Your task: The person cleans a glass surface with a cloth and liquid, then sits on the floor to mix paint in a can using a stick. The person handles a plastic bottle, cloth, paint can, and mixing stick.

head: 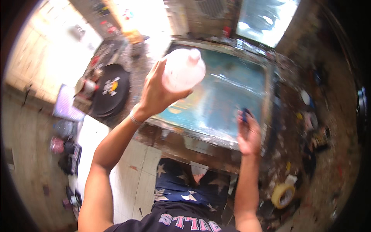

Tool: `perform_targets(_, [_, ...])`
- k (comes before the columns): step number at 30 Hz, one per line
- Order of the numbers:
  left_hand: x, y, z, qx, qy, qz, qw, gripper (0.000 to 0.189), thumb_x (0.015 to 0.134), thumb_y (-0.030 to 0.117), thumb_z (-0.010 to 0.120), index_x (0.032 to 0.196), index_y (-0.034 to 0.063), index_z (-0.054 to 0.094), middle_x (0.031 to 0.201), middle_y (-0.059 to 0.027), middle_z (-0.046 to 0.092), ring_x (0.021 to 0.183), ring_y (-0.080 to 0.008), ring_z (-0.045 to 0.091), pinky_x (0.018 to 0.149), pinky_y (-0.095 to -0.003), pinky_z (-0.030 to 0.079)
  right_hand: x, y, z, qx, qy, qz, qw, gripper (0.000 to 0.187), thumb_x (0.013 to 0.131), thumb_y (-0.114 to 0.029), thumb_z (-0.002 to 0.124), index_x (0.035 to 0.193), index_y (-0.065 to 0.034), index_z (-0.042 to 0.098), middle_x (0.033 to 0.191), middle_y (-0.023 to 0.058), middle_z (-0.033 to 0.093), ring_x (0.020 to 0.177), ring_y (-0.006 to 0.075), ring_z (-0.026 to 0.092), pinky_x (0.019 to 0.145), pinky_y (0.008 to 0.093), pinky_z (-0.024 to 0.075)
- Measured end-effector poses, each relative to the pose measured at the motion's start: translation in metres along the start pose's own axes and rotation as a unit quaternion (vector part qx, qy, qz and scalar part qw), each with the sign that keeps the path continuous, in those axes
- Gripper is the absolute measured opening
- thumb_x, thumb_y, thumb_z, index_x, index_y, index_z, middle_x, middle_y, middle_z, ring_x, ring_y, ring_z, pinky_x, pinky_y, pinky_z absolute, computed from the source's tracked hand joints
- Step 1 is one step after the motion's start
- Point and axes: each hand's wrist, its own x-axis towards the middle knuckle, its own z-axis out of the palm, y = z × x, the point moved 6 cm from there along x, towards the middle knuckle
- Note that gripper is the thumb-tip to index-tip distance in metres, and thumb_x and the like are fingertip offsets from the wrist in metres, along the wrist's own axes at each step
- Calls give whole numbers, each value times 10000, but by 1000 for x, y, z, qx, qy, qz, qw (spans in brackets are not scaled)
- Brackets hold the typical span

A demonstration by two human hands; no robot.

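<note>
My left hand (158,88) is wrapped around a pale, translucent plastic bottle (182,71) with a nozzle-like tip, raised above a framed printing screen (214,98). The screen has a blue-green mesh with a yellowish design near its lower left, partly hidden by the left hand. Over the screen's lower right part, my right hand (249,133) pinches a small dark blue object (245,115) between its fingertips; blur hides what it is.
A round black item with a skull print (111,90) lies left of the screen, beside a white and red container (87,87). A tape roll (283,195) rests at the lower right. Scattered small items line the right side. A bright glass pane (266,20) stands behind.
</note>
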Motion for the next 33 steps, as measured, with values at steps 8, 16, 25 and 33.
perform_targets(8, [36, -181, -92, -163, 226, -194, 941, 877, 725, 218, 963, 1410, -32, 476, 1243, -151, 680, 1143, -243, 673, 1001, -378, 559, -12, -11, -53, -53, 81, -14, 995, 266, 1024, -31, 619, 1281, 34, 645, 1170, 151, 743, 1012, 191, 744, 907, 295, 631])
perform_targets(16, [30, -307, -72, -2, 370, -142, 918, 721, 775, 193, 905, 1371, -25, 563, 1318, -124, 644, 1228, -225, 613, 1087, -379, 493, -23, -31, -55, -118, 112, -38, 986, 245, 1009, -11, 620, 1245, 41, 659, 1118, 145, 729, 998, 227, 722, 864, 335, 626])
perform_targets(25, [-18, -279, -72, 113, 284, -193, 932, 808, 846, 321, 897, 1419, -80, 491, 1383, -203, 590, 1289, -304, 578, 1123, -432, 445, -17, -57, -52, -165, 48, -35, 985, 214, 1019, -29, 625, 1220, 37, 662, 1088, 141, 742, 927, 213, 748, 832, 321, 647])
perform_targets(33, [-140, -3, 82, 77, -242, 46, 966, 728, 692, 310, 914, 1307, 42, 632, 1232, -139, 624, 1211, -343, 569, 1090, -450, 432, 15, -63, -40, -495, 9, -76, 866, 190, 990, -3, 652, 1160, 46, 721, 1074, 105, 755, 905, 173, 739, 769, 304, 620])
